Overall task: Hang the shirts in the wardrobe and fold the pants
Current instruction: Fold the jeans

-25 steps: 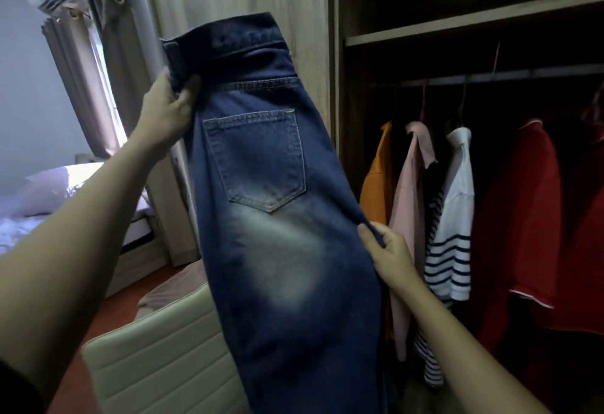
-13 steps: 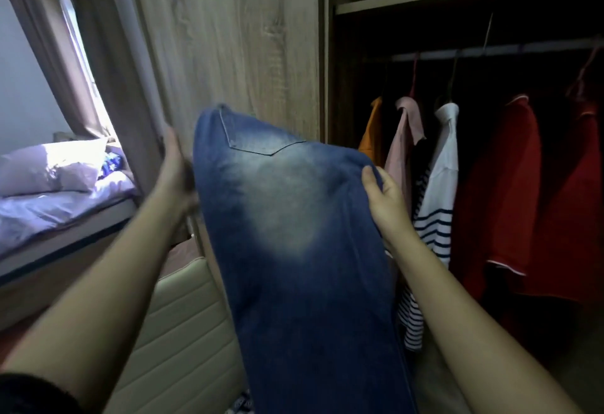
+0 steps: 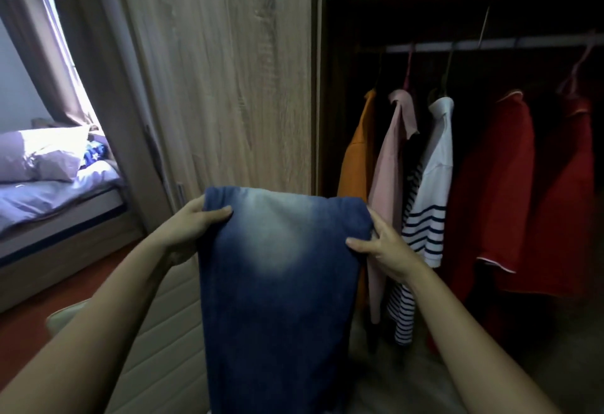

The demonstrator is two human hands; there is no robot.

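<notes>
Item: blue jeans, mid-fold, held up before the open wardrobe.

Head view: left grip and right grip each pinched a top corner of the jeans, which were doubled over along the upper edge, the legs hanging near a cream chair. Orange, pink, striped and red shirts hung on the rail, so hanging looked largely done. Folding was judged barely begun, with further folds and stowing left.

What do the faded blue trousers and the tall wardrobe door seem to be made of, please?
Faded blue trousers: likely denim, from the indigo colour and whitish worn patch. Tall wardrobe door: matt wood-grain board, perhaps laminate; grain lines and knots show.
</notes>
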